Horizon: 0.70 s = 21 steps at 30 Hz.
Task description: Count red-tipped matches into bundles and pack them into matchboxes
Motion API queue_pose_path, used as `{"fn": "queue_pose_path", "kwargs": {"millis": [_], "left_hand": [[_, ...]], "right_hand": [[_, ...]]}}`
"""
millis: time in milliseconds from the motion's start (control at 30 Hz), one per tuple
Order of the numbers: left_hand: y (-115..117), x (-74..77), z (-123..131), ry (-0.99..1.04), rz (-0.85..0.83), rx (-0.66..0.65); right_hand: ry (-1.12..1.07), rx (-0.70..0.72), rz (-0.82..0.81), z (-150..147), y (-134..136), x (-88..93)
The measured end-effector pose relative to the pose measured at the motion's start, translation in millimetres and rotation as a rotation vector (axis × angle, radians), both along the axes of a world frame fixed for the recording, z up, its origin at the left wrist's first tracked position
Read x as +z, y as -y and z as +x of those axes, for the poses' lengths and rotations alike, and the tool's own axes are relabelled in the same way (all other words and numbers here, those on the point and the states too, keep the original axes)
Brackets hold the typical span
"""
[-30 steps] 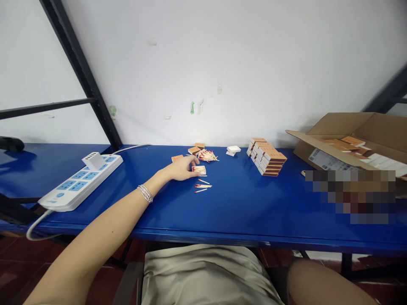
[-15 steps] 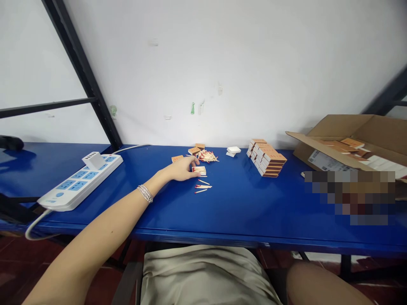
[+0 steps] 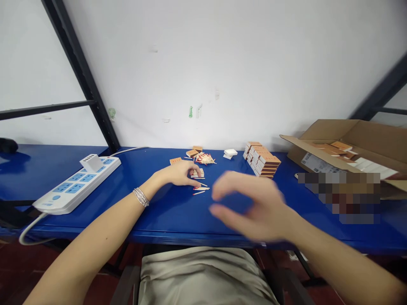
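Note:
A small white matchbox tray [image 3: 202, 173] with matches in it lies on the blue table. My left hand [image 3: 179, 173] curves over it with the index finger at the tray. Its thumb is apart from the fingers, close to several loose matches [image 3: 201, 189] with red heads in front of the tray. Blurred by motion, my right hand [image 3: 254, 207] hovers nearer to me, thumb and fingers apart, with nothing seen between them. Behind the tray is a heap of matches [image 3: 205, 159]. An orange-brown matchbox [image 3: 175, 161] lies behind my left wrist, and two more matchboxes [image 3: 191, 153] sit beside the heap.
Two white pieces [image 3: 230, 152] lie near the wall. A stack of matchboxes [image 3: 265, 159] stands right of them. Farther right, an open cardboard carton [image 3: 295, 148] holds more matchboxes, with a blurred-out patch before it. At left is a white power strip [image 3: 73, 192] with a plugged-in charger [image 3: 90, 163].
My right hand has come into view from the right, above the front of the table. My left thumb has moved off the tray toward the loose matches. The view has shifted slightly.

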<state>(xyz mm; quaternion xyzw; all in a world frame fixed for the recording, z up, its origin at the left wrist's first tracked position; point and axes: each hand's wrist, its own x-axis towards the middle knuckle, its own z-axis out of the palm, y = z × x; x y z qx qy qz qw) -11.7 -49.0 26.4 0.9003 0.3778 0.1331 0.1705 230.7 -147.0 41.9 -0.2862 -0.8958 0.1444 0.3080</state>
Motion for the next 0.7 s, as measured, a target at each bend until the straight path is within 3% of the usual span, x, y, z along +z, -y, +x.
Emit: {"fn": "queue_pose_path", "kwargs": {"millis": [100,233,367,700], "left_hand": [[3,1.4,3,-0.062,-0.004,-0.002],[4,-0.6,4,-0.076,-0.007,0.024],[3,-0.1,5,-0.116,0.025,0.006],[0,-2.9,8,-0.119,0.061,-0.005]], "right_hand": [[0.149,-0.017,-0.112,-12,-52,-4.0],[0.265,-0.036,-0.288,-14,-105,-27.1],[0.234,-0.055,-0.259,-13,-113,-43.7],[0.121,0.013,-0.19,-16,-115,-56.7]]}}
